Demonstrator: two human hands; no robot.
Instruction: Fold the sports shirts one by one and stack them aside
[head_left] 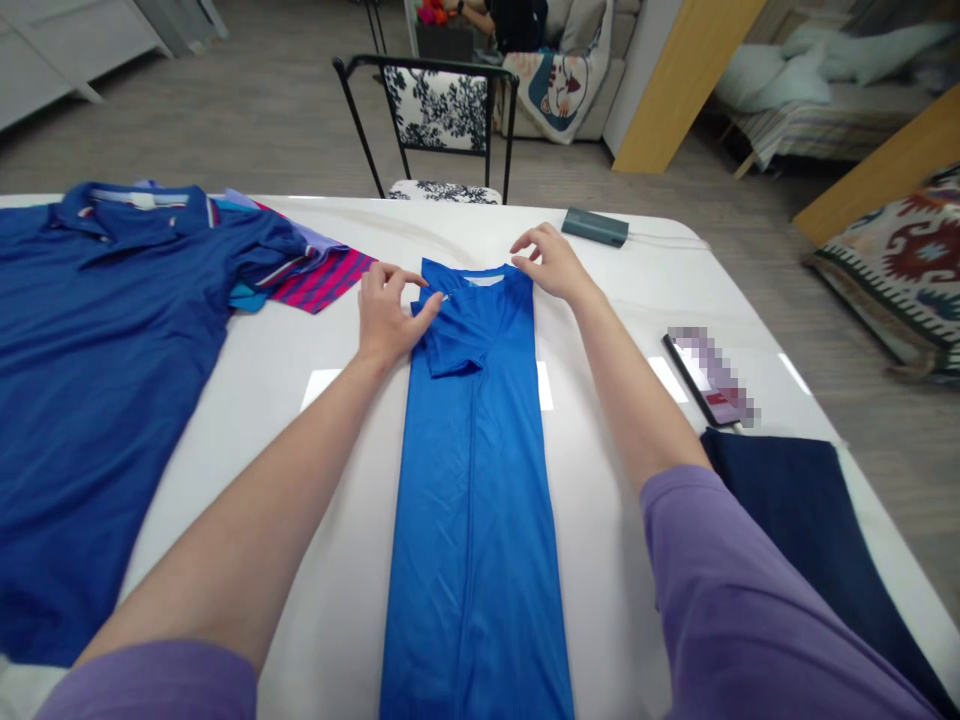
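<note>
Across a white table (600, 560), other clothes and gadgets surround a bright blue shirt (510, 450) laid lengthwise at center, its collar toward 12 o'clock and its lower end running out of view at 6. A navy polo shirt (112, 370) spreads at 9 o'clock, overlapping a red-and-purple striped cloth (322, 280) at 10. A dark green power bank (595, 227) lies at 1 o'clock, near the person's right hand (551, 262); a phone (694, 365), its screen partly pixelated, rests at 3, and a folded dark cloth (795, 520) at 4. Beyond the far edge, a patterned chair (439, 110) stands at 12 o'clock, with another person (514, 25) in the background.

Both arms, in purple sleeves, reach forward on either side of the blue shirt. The left hand (388, 315) is at its left shoulder, thumb and fingers apart, beside 1 short sleeve folded over the front. The right hand curves over the opposite shoulder, thumb and fingertips also parted, close to the collar corner.

In the distance at 12 o'clock, red items (433, 12) show by a dark box (445, 43); whether they sit inside cannot be told.
</note>
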